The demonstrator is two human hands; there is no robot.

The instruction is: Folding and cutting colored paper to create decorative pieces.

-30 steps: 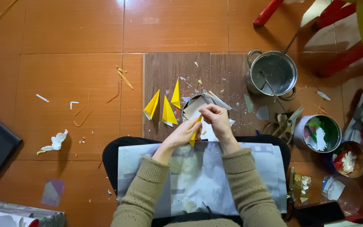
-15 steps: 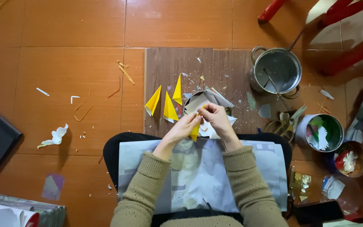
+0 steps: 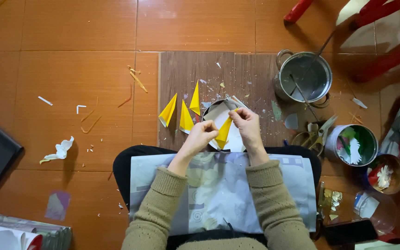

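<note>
We log the yellow paper piece held between both hands above the wooden board, just over a shallow round dish. Its long axis runs up and to the right, narrow tip toward the right hand, wide end at the left hand. Right fingers are pinched together on the upper tip; left fingers are closed on the lower edge (neither hand is nearer, both touch it). Three folded yellow cones lie just left of the dish. Farther right: a metal pot, scissors, a tin of scraps.
</note>
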